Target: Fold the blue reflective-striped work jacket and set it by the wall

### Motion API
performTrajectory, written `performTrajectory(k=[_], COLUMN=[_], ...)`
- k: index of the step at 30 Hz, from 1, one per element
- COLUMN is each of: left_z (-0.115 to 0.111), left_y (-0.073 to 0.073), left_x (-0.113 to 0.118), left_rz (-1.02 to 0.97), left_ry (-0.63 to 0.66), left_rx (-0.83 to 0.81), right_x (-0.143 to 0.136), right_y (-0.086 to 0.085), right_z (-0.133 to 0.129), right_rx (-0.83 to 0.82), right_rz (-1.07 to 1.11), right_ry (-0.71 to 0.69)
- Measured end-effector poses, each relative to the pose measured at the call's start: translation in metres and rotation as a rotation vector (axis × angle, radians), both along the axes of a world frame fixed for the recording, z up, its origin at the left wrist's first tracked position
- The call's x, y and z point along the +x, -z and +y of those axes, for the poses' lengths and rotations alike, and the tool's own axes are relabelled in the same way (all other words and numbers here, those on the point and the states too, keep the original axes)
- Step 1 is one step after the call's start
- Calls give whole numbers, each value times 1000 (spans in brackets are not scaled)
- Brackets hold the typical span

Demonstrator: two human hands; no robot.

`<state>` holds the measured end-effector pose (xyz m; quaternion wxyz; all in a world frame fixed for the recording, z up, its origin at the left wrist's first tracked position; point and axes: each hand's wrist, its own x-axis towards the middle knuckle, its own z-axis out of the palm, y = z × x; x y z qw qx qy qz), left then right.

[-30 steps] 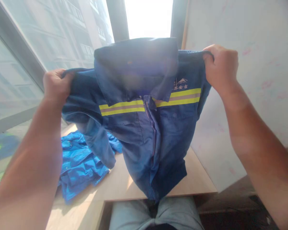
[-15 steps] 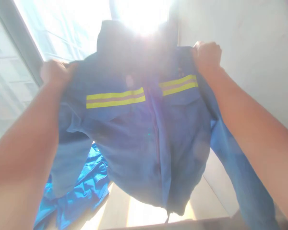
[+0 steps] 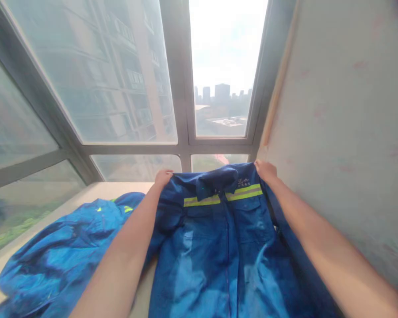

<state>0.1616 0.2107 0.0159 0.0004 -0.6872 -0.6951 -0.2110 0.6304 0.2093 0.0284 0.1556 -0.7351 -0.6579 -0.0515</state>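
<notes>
A dark blue work jacket [image 3: 202,247] with yellow and grey reflective bands across the chest is stretched out in front of me, collar at the far end. My left hand [image 3: 164,176] is closed on one shoulder of it. On the other shoulder, beside small white lettering, my right hand [image 3: 265,170] grips the cloth. The jacket's front faces me, with the lower part running off the bottom of the view. Whether its back touches the ledge, I cannot tell.
A second blue garment [image 3: 73,243] with yellow patches lies crumpled on the pale ledge [image 3: 114,187] to the left. Window frames [image 3: 182,88] rise behind the ledge. A pale wall [image 3: 348,132] stands close on the right.
Both hands have lowered the jacket and moved it away from me, still holding its shoulders. The collar has dropped below the window, and the view shows more of the windows and ledge.
</notes>
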Motion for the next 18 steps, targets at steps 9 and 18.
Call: performTrajectory(k=[9,18], left_z=[-83,-150], left_y=[101,169], left_x=[-67,-201], left_rz=[129,-110], left_ry=[-45,-163], left_rx=[-176,-368], right_x=[-22,-126], right_y=[180,280], right_z=[-51,-238], right_rx=[-7,-251], right_rz=[145,101], right_ry=[-324,-351])
